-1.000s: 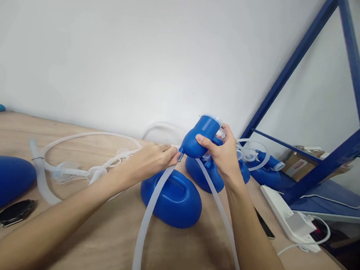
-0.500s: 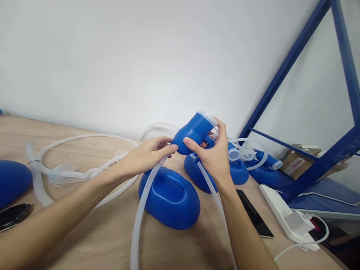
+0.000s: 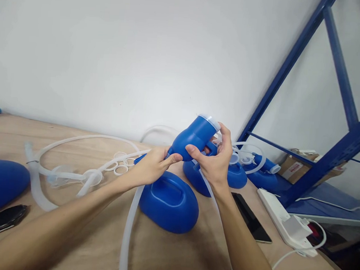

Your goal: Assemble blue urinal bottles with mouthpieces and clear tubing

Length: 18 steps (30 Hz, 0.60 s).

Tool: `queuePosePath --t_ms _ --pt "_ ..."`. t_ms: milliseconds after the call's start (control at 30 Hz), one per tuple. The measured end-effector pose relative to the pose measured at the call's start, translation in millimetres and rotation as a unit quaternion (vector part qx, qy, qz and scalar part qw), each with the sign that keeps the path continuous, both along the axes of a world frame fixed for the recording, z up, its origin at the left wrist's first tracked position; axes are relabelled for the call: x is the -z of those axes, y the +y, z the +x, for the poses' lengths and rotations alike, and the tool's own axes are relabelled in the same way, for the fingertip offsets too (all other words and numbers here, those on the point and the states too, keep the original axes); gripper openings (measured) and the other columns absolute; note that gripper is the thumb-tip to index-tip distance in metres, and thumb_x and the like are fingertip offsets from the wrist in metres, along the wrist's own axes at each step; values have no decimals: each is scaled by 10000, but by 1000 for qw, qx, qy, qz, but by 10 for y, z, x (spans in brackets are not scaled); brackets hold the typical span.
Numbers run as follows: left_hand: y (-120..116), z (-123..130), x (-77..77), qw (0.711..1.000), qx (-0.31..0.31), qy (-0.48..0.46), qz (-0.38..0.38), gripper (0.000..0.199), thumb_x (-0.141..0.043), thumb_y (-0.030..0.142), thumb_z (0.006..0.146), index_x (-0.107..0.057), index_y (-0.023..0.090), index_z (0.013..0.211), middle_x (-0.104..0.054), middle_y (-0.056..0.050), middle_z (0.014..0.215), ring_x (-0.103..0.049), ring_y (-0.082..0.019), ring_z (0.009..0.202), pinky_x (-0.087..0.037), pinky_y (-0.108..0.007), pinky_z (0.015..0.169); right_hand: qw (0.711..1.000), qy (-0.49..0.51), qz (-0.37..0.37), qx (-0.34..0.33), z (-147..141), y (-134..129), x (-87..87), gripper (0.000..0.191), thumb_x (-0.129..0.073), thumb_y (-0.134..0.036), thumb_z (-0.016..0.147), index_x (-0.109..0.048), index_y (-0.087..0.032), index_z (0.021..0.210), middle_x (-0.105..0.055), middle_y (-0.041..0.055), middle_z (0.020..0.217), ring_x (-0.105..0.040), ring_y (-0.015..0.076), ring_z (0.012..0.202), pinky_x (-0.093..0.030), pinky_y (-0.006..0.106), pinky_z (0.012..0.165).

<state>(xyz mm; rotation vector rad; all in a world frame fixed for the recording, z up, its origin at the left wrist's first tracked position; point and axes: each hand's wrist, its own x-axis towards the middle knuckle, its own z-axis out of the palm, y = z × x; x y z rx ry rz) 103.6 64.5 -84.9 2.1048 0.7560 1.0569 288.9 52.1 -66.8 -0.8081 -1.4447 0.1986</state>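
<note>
Pale wall (image 3: pixel 111 56) behind: my right grip (image 3: pixel 212 164) holds the blue cup (image 3: pixel 195 136); my left grip (image 3: pixel 153 164) encloses its neck, ideally working in line.

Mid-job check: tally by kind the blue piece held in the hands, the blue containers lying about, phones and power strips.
Held blue piece: 1
Blue containers: 5 visible, some partly hidden or cut off by the picture edge
Phone: 1
Power strip: 1
Total: 8
</note>
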Motion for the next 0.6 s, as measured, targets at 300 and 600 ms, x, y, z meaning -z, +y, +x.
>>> queuePosePath --t_ms 300,600 --pt "64 -2 200 994 -23 27 -101 583 -481 715 938 -419 209 656 -354 48 562 -350 -119 515 -253 -268 500 995 -29 80 43 35 -145 -119 838 -962 -501 561 -491 -331 1234 -572 27 1057 -596 198 767 -509 322 547" --pt "-16 -301 -220 999 25 45 -9 753 -738 584 821 -475 243 1440 -674 -51 1093 -617 -177 810 -458 -279 675 982 -145 -101 -74 133 -59 -75 795 -849 -573 738 -365 -329 1320 -607 -34 883 -605 186 714 -523 333 639"
